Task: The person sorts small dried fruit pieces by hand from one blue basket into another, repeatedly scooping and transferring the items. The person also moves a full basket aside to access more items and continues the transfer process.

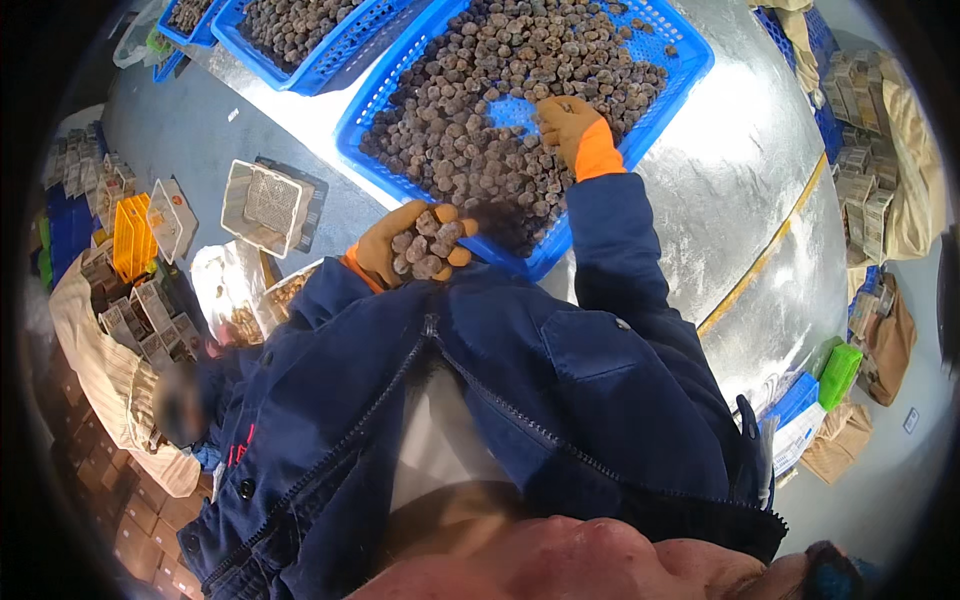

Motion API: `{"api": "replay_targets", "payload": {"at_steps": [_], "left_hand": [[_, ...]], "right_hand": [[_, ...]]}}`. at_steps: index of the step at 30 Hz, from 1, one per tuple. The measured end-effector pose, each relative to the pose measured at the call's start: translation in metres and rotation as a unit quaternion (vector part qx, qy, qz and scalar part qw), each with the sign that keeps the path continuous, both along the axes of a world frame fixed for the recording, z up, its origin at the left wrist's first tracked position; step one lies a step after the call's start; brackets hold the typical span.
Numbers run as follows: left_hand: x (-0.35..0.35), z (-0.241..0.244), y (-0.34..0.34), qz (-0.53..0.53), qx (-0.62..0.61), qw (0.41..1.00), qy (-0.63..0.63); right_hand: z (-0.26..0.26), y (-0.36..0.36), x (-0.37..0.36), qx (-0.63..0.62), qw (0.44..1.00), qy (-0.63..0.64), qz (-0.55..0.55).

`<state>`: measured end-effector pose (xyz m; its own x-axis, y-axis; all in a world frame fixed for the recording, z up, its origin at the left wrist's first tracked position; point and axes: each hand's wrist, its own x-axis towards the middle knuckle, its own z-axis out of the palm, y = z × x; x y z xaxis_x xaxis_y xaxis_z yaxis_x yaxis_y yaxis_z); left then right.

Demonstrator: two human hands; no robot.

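Observation:
A blue perforated plastic basket (675,45) lies on a shiny metal table, spread with many round, wrinkled brown dried fruits or nuts (465,120). My left hand (382,244), in a tan and orange glove, is cupped at the basket's near left edge and holds a heap of the brown pieces (426,244). Also gloved, my right hand (566,124) reaches into the basket from the right with its fingers bent down beside a bare patch of the basket's floor. What lies under those fingertips is hidden.
More blue baskets (322,75) of brown pieces stand at the upper left. A white plastic crate (266,206) and an orange crate (135,236) are on the left. Another person (184,405) is at the lower left. Green and blue baskets (840,375) stand at right, near the metal table (750,195).

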<state>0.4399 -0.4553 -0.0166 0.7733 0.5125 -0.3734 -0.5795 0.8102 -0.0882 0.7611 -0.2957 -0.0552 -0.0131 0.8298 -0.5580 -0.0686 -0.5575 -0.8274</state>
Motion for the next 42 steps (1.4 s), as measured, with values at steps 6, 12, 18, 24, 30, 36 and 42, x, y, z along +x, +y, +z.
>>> {"api": "replay_targets", "payload": {"at_steps": [6,12,18,24,30,36,42], "left_hand": [[0.008,0.012,0.006,-0.004,0.004,0.999,0.037],[0.011,0.035,-0.002,-0.03,0.287,0.909,0.301],[0.005,0.03,-0.001,-0.012,0.196,0.956,0.216],[0.01,0.014,0.001,0.021,-0.014,1.0,0.001],[0.006,-0.003,0.0,0.007,0.007,0.998,-0.06],[0.005,0.0,0.006,-0.002,0.014,0.999,-0.046],[-0.002,-0.009,-0.001,0.015,0.0,0.999,-0.043]], "right_hand": [[0.116,-0.046,-0.023,-0.016,0.992,0.047,0.113],[0.131,-0.093,-0.073,0.008,0.918,0.084,0.388],[0.133,-0.1,-0.077,0.082,0.936,0.084,0.333],[0.129,-0.073,-0.038,-0.028,0.968,0.124,0.216],[0.067,-0.001,-0.026,0.081,0.989,-0.075,0.1],[-0.008,0.075,-0.103,0.105,0.814,-0.446,0.358],[-0.004,-0.012,-0.117,0.223,0.749,-0.461,0.42]]}}
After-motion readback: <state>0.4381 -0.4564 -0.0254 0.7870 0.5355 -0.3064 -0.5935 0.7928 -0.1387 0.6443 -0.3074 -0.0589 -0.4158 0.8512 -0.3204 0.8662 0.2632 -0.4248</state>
